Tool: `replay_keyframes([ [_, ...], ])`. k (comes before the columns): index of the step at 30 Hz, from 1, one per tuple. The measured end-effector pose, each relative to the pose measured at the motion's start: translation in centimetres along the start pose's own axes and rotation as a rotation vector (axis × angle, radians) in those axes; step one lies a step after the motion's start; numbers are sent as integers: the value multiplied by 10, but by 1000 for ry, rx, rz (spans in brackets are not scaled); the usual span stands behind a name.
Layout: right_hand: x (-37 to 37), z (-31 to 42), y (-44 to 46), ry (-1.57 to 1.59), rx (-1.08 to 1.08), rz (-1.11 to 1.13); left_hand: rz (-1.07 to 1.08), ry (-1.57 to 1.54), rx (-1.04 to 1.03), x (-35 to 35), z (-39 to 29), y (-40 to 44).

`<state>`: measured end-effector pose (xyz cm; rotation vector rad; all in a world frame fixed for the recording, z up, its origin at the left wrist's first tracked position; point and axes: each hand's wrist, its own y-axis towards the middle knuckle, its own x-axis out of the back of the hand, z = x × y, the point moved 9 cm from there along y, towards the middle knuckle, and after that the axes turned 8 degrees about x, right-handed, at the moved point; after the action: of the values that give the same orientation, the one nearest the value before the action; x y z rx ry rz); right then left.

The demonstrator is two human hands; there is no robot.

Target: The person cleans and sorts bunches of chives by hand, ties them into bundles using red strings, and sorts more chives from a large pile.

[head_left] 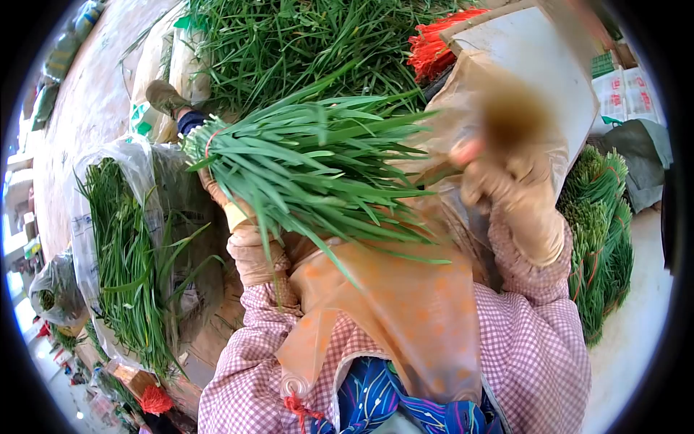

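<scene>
A bunch of garlic chives (311, 155), bound near its pale cut ends with a thin red band (209, 143), lies across my lap area with its leaves fanned to the right. My left hand (237, 213), in a tan glove, is closed around the underside of the bunch near the bound end; the leaves hide most of its fingers. To the right of the leaf tips, apart from them, is my gloved right hand (499, 177). A brown blur covers part of it, and motion smears its fingers, so its grip cannot be made out.
Loose greens (303, 43) are heaped ahead. Red ties (437, 50) lie beside a white board (535, 50). At left, a clear plastic bag (87, 192) holds more greens. Banded bunches (596, 231) are stacked at right. An orange-tinted apron (390, 296) covers my front.
</scene>
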<state>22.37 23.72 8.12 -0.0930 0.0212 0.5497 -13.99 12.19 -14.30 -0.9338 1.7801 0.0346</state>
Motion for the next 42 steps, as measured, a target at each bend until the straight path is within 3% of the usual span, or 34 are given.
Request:
replay_keyframes([
  [3, -52, 11, 5, -398, 157, 308, -48, 28, -25, -23, 8, -13],
  [4, -69, 16, 9, -612, 218, 427, 101, 16, 34, -26, 9, -14],
  [5, -82, 15, 11, -686, 315, 439, 101, 14, 33, -17, 7, -11],
  [7, -105, 4, 12, -893, 556, 444, 440, -374, 380, -43, 27, -21],
  [9, -120, -4, 11, -855, 594, 498, 92, 107, 39, -21, 10, -20],
  [10, -127, -4, 10, -818, 634, 545, 231, -153, 240, -24, 21, -21],
  [11, -127, -2, 9, -818, 639, 554, 304, -269, 292, -27, 23, -20],
  [13, -126, 3, -1, -345, 532, 741, 434, -492, 420, -33, 27, -21],
  [15, -112, 13, -5, -241, 533, 790, 412, -401, 329, -34, 20, -17],
  [16, -98, 10, 0, -222, 412, 764, 44, 10, 18, -13, 8, -17],
  [18, -92, 2, 3, -203, 290, 745, 92, 4, 19, -14, 5, -16],
  [19, -69, -1, 16, -197, 262, 427, 144, 3, 27, -16, 4, -16],
  [21, -43, -1, 21, -187, 228, 112, 206, -61, 74, -23, 7, -18],
  [24, -74, 5, 20, -393, 311, 346, 112, -18, 11, -28, 6, -24],
  [25, -91, 13, 21, -664, 428, 426, 111, -15, 15, -24, 6, -23],
  [27, -108, -7, 28, -884, 399, 502, 546, -310, 260, -55, 16, -32],
  [28, -113, -16, 28, -883, 400, 503, 546, -310, 259, -56, 17, -33],
  [30, -119, -17, 28, -818, 538, 402, 152, 38, 34, -38, 10, -31],
  [31, -120, -17, 29, -814, 546, 412, 149, 36, 21, -38, 10, -33],
  [33, -132, -21, 23, -680, 520, 662, 299, -144, 169, -48, 16, -37],
  [35, -132, -10, 19, -604, 532, 704, 295, -110, 129, -49, 16, -39],
  [38, -126, 23, 12, -644, 793, 592, 469, -325, 225, -57, 20, -40],
  [41, -102, 48, 0, -456, 823, 435, 417, -234, 166, -60, 19, -41],
  [42, -78, 45, 5, -242, 663, 312, 421, -198, 193, -62, 20, -44],
])
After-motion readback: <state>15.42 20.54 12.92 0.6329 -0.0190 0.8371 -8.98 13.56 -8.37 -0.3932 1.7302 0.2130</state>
